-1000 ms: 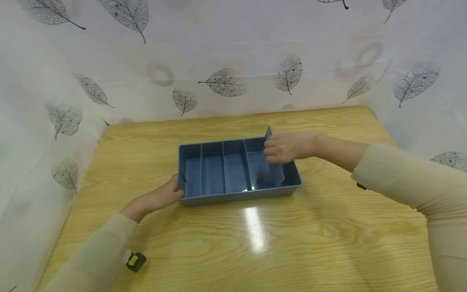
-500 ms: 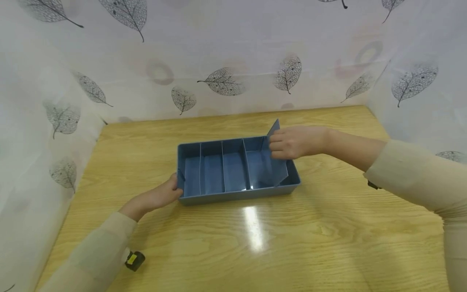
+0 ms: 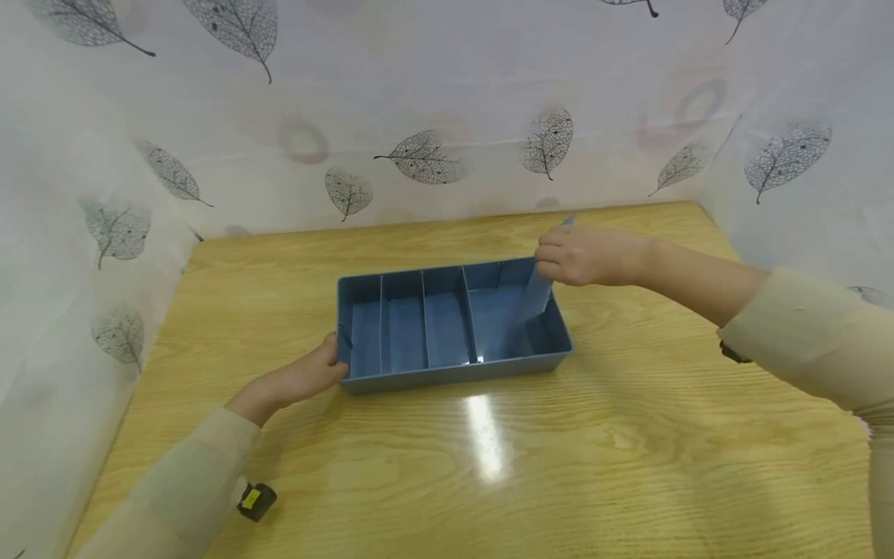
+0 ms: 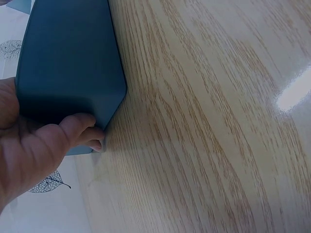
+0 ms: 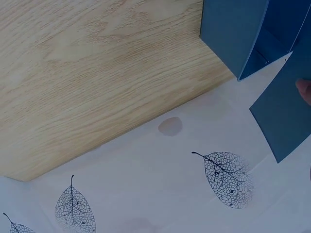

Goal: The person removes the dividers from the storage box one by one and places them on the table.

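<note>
A blue-grey divided box lies on the table, with thin upright dividers parting its left side. At its left end my left hand grips the wall, thumb at the rim. The left wrist view has that hand's fingers bent against the outside of the box. Over the box's right end, my right hand pinches a flat blue-grey divider panel by its upper part. The panel slants, its lower part over the wide right compartment. In the right wrist view the divider appears beside the box corner, with one fingertip on it.
The wood-grain table extends around the box. A white sheet with leaf prints hangs behind the table and along both sides. A small black device is at my left sleeve.
My right hand has moved up and to the right, drawing the divider panel up out of the box's right part. The left hand stays on the left end, and the box hardly moves.
</note>
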### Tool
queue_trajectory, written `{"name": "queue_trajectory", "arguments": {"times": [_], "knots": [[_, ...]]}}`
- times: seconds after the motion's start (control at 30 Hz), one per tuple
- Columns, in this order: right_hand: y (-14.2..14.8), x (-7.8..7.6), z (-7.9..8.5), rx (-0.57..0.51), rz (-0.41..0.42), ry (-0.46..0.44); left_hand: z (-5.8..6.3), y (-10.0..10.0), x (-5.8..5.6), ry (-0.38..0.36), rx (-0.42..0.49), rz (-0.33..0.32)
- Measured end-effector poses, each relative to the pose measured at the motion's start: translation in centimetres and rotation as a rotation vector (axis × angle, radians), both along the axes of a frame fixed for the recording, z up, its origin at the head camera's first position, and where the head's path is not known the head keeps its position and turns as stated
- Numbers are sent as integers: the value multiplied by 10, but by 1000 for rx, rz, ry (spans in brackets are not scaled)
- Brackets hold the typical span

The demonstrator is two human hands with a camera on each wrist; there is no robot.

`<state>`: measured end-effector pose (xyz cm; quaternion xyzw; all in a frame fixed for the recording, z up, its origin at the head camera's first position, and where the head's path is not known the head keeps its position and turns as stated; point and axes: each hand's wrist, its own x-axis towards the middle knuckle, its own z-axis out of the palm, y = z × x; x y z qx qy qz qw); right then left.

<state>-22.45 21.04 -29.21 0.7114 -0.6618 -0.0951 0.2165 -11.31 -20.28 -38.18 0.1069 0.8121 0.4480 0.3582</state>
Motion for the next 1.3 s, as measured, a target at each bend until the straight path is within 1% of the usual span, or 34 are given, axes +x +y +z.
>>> {"name": "queue_trajectory", "arguments": {"times": [0.13, 0.2, 0.33, 0.43, 0.57, 0.7, 0.87, 1.1, 1.3], "knots": [[6, -3, 1, -50, -47, -4, 0, 1, -1, 8, 27, -2], [10, -6, 0, -83, -69, -17, 1, 1, 0, 2, 26, -2], [16, -10, -1, -127, -158, -56, 3, 2, 0, -6, 21, -2], [22, -12, 0, -143, -245, -69, 3, 2, 1, -10, 19, -4], [29, -16, 2, -147, -335, -60, 2, 1, 1, -14, 13, -6], [36, -20, 2, -159, -403, -58, 1, 0, 1, -2, 14, -9], [45, -24, 2, -191, -496, -90, -1, 0, 1, 16, 24, -12], [58, -29, 0, -208, -625, -93, -1, 1, 1, -3, 13, -9], [66, -36, -4, -165, -702, -99, 0, 1, 1, -7, 14, -3]]}}
